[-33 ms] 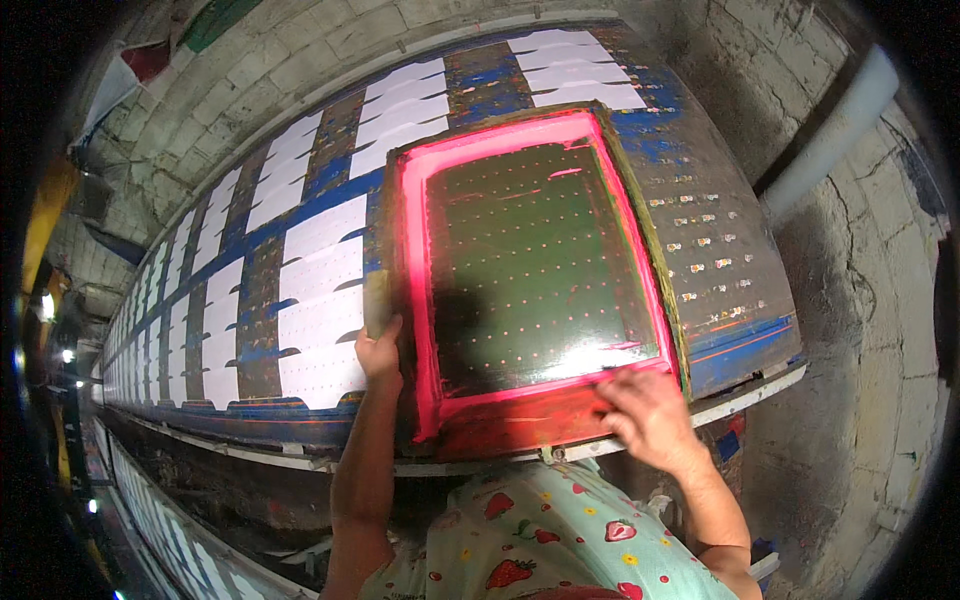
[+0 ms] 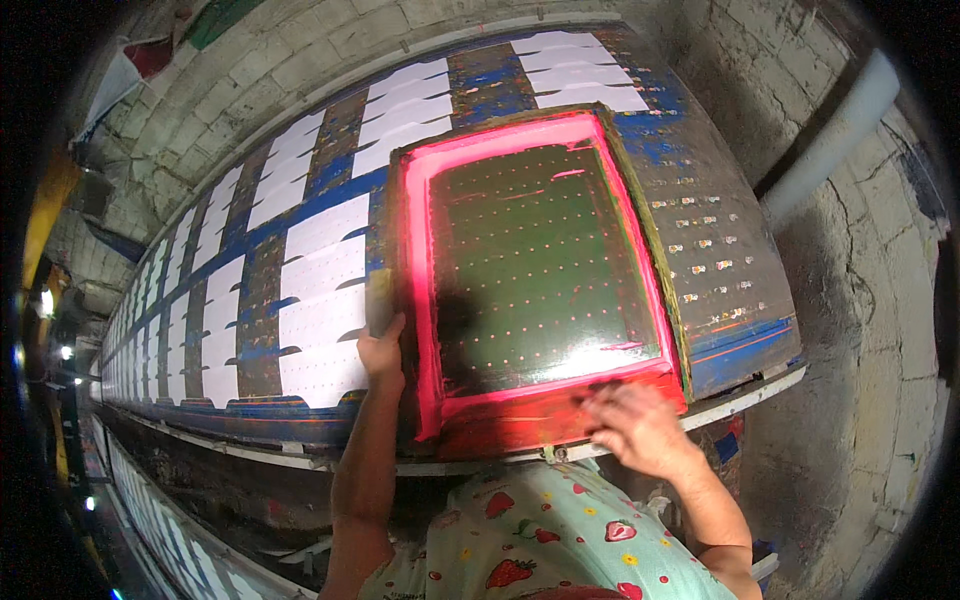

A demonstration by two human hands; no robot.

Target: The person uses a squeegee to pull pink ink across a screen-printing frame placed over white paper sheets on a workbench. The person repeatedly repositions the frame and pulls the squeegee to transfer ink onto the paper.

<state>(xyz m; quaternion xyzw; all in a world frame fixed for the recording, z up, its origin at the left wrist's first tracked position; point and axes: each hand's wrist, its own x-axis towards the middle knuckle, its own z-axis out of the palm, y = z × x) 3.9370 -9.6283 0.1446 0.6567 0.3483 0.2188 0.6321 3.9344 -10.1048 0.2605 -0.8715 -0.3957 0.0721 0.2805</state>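
A screen-printing frame (image 2: 428,300) with pink ink around its inner border lies on the long table. Its dark green mesh (image 2: 530,260) carries rows of small pale dots. At the frame's left side, my left hand (image 2: 381,350) is closed around a flat, yellowish-grey bar (image 2: 379,303) that stands up from the fist; its lower part is hidden. Over the red near end (image 2: 510,425) of the frame hovers my right hand (image 2: 640,430), its fingers bent and smeared by motion. Whether it touches the frame or pinches something cannot be made out.
White notched sheets (image 2: 325,260) lie in two rows along the table (image 2: 265,350), stained blue and brown. Small printed marks (image 2: 697,267) dot its right end. A metal rail (image 2: 745,395) edges the near side. Beyond stand a grey pipe (image 2: 835,140) and block walls (image 2: 865,250).
My right hand has shifted slightly left and down over the frame's near end. My left hand, the bar and the frame are almost unchanged.
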